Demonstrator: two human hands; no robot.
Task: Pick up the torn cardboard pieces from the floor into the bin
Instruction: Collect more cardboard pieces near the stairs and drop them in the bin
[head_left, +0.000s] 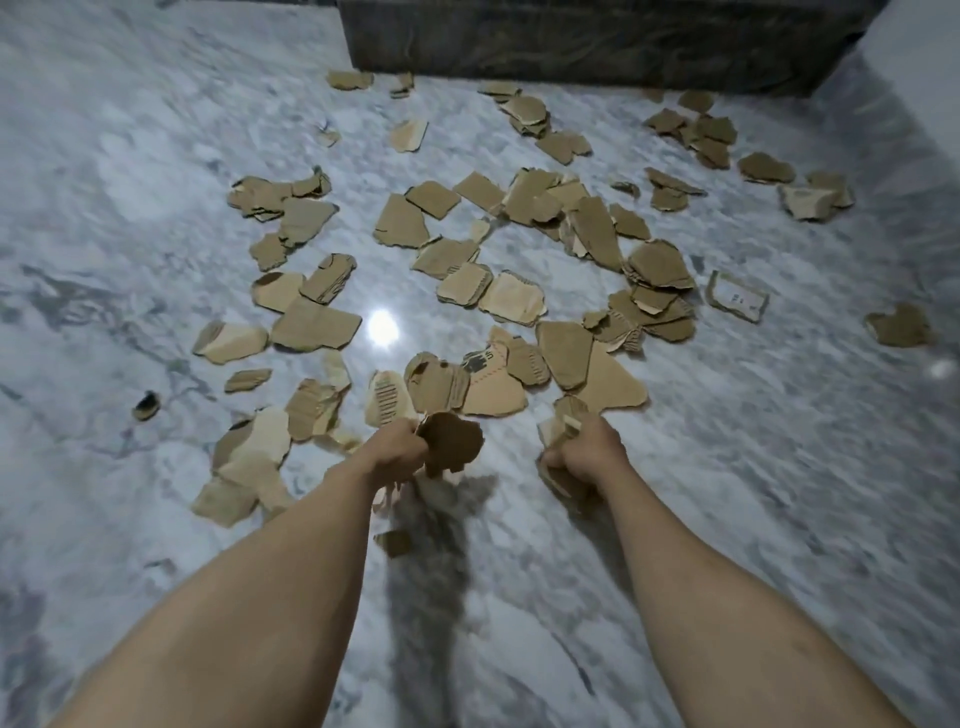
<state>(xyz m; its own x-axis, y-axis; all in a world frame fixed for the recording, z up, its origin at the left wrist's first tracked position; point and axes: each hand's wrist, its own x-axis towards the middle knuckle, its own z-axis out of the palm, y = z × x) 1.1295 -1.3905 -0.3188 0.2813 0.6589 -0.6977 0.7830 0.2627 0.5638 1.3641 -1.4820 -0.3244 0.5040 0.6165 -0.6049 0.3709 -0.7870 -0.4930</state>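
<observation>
Both hands are already loaded: the left hand (397, 449) grips a dark brown torn cardboard scrap (452, 441), its fingers curled round it, and the right hand (587, 457) clenches a crumpled wad of tan cardboard pieces (558, 434). The rest of the torn brown cardboard pieces (519, 260) lie scattered on the grey-veined white marble floor (130, 182), all ahead of both fists, the closest touching distance from either. No bin shows in view, so where the handfuls must go cannot be told.
</observation>
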